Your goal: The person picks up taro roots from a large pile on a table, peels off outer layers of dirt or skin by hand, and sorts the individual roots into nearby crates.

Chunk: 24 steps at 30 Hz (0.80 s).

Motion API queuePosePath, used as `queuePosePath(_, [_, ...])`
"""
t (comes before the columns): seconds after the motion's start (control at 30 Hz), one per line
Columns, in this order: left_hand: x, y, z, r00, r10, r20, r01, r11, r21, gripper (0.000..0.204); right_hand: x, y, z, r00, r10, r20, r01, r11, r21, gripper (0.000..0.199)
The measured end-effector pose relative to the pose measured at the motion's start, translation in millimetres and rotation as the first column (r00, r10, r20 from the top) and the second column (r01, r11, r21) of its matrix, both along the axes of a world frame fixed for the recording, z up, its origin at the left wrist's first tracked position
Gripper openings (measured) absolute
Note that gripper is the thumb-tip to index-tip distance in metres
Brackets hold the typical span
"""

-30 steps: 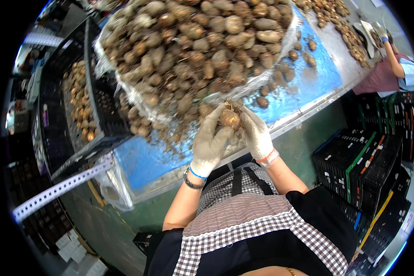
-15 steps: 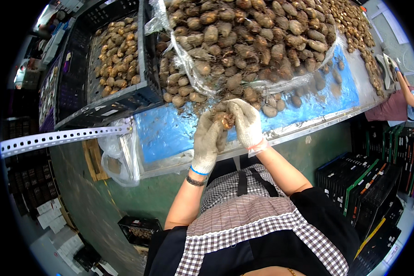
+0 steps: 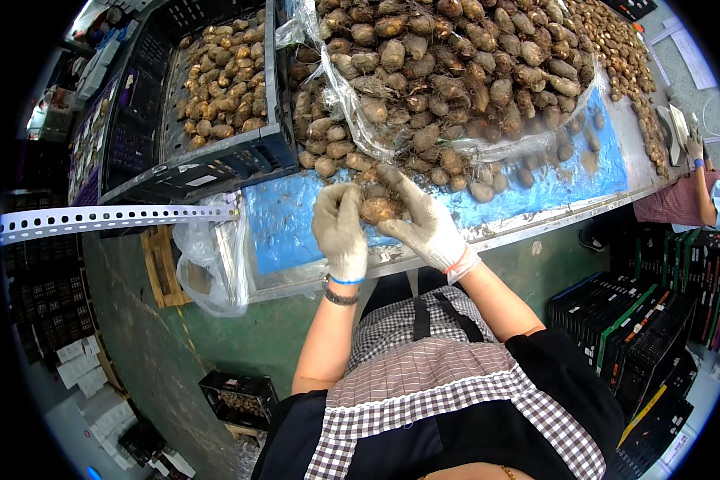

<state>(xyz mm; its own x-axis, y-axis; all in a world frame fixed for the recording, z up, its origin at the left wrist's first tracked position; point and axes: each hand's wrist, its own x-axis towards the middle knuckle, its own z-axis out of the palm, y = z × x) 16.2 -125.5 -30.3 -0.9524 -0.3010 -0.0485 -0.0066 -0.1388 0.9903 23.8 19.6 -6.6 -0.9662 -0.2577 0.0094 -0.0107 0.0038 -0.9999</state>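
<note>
A: What do the hands have?
B: A brown tuber [image 3: 381, 210], between them. The right hand [image 3: 430, 230] grips it, thumb on the near side and fingers past the far side. The left hand [image 3: 340, 228] is half-curled, fingers bunched at its left; whether it grips too, I cannot tell.
A: And under them?
B: The desk [image 3: 528, 222]. A blue sheet [image 3: 288, 228] covers it below the hands and to either side.
A: Beyond?
B: A few loose tubers [image 3: 482, 191] lie just past the right hand. Behind those rises a big pile [image 3: 472, 68] of rooty ones, with clear plastic [image 3: 346, 100] along its near edge.
A: Out to the sides?
B: Past the left hand, a black crate [image 3: 224, 170] with tubers inside. To the right, stacked crates [image 3: 616, 312]; farther right, a person [image 3: 684, 196] by the desk, one arm out in front.
</note>
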Motion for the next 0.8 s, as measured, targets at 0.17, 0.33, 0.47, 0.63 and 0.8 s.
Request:
queuePosePath(0.17, [-5,-13,7,0.995,-0.101,-0.025,0.101,0.995,0.020,0.026,-5,2,-3,0.986,-0.164,0.020,0.164,0.986,-0.011,0.087])
queuePosePath(0.33, [0,-18,1,0.918,-0.370,-0.146,0.310,0.895,-0.321,0.040,-5,6,1,0.976,-0.107,0.191,0.139,0.977,-0.162,0.085])
queuePosePath(0.47, [-10,-7,14,0.988,-0.154,-0.022,0.146,0.968,-0.205,0.011,0,6,-5,0.989,-0.117,0.086,0.120,0.993,-0.024,0.083])
queuePosePath(0.63, [-22,-37,-3,0.980,-0.187,0.069,0.192,0.979,-0.065,0.012,-1,5,-2,0.979,-0.183,0.088,0.193,0.974,-0.118,0.088])
queuePosePath(0.8, [-11,-14,9,0.937,-0.334,-0.108,0.288,0.907,-0.306,0.018,-5,10,-10,0.981,-0.169,-0.094,0.181,0.973,0.144,0.086])
